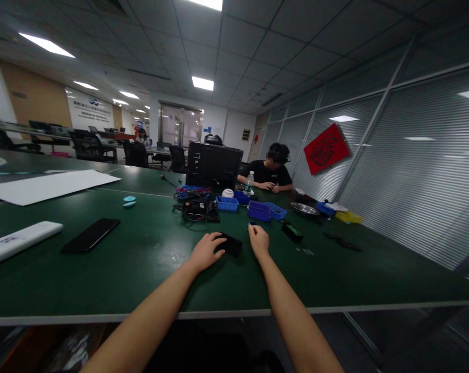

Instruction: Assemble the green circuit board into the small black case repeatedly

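Note:
My left hand point(206, 250) rests on the green table point(141, 259) with its fingers curled around the left end of a small black box-shaped part point(230, 243). My right hand point(258, 239) is just right of that part, its fingers closed in a pinch on a tiny dark piece point(252, 224) that I cannot identify. Both forearms reach in from the bottom edge of the view.
A black phone point(90, 234) and a white remote-like bar point(20, 241) lie at the left. Blue bins point(265, 210), a cable bundle point(195, 207), a black computer case point(213, 166), a metal bowl point(304, 209) and a black module point(292, 231) stand beyond. A person sits across the table.

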{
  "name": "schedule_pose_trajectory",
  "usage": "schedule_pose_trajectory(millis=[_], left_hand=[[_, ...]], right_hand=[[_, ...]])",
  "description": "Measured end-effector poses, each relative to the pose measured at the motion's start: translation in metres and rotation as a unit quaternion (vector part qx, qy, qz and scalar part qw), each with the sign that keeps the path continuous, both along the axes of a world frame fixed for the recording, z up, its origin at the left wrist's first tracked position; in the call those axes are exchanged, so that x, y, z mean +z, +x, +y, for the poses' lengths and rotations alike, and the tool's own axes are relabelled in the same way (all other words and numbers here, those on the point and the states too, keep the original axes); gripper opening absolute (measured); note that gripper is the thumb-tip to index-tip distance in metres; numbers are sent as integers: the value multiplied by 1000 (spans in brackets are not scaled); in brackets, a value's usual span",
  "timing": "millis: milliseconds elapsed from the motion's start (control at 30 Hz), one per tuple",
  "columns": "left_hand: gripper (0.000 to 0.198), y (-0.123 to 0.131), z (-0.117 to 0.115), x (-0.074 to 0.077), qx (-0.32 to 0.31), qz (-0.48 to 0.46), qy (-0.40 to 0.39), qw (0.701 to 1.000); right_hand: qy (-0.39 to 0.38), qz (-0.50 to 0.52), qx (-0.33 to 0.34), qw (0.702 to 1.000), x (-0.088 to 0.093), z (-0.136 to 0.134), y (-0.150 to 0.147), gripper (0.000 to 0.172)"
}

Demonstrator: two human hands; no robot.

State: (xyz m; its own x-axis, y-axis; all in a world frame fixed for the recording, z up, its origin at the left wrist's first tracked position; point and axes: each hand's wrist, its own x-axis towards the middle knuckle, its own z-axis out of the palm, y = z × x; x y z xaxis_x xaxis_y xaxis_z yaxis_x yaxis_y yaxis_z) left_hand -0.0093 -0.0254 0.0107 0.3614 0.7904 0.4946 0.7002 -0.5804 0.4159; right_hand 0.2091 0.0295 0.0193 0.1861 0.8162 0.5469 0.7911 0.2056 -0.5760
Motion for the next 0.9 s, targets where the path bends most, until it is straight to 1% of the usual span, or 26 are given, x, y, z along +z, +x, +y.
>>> schedule_pose_trajectory(millis=[67, 100, 133, 200, 267, 300, 400, 500, 700, 833, 900], left_hand=[[39, 0, -3, 2, -9, 10, -3, 1000], [37, 0, -3, 3, -12, 9, -3, 1000], [36, 0, -3, 4, -14, 6, -4, 1000], [31, 0, -3, 4, -11, -5, -9, 1000], [26, 0, -2, 4, -1, -17, -15, 1000], [25, 0, -1, 3, 5, -21, -15, 1000], [20, 0, 2, 1, 17, -29, -7, 999], [18, 0, 4, -1, 31, -36, 6, 999], [19, -1, 8, -2, 55, -58, 3, 997], [19, -1, 9, -2, 50, -72, 16, 996], [19, -1, 9, -3, 47, -75, 21, 996]], right_hand=[[18, -11, -87, 996, 3, 1, 13, 38], [10, -18, -121, 992, 4, 2, 19, 40], [-11, -25, -145, 989, 3, 4, 24, 43], [-75, -42, -164, 983, -1, 7, 31, 55], [-139, -61, -161, 975, -6, 11, 34, 64], [-163, -70, -157, 972, -9, 12, 34, 65], [-196, -84, -150, 965, -13, 15, 34, 58], [-196, -83, -156, 965, -14, 16, 36, 53], [-173, -69, -165, 969, -17, 20, 40, 50], [-164, -43, -150, 974, -19, 24, 43, 39], [-166, -18, -145, 975, -18, 26, 44, 39]])
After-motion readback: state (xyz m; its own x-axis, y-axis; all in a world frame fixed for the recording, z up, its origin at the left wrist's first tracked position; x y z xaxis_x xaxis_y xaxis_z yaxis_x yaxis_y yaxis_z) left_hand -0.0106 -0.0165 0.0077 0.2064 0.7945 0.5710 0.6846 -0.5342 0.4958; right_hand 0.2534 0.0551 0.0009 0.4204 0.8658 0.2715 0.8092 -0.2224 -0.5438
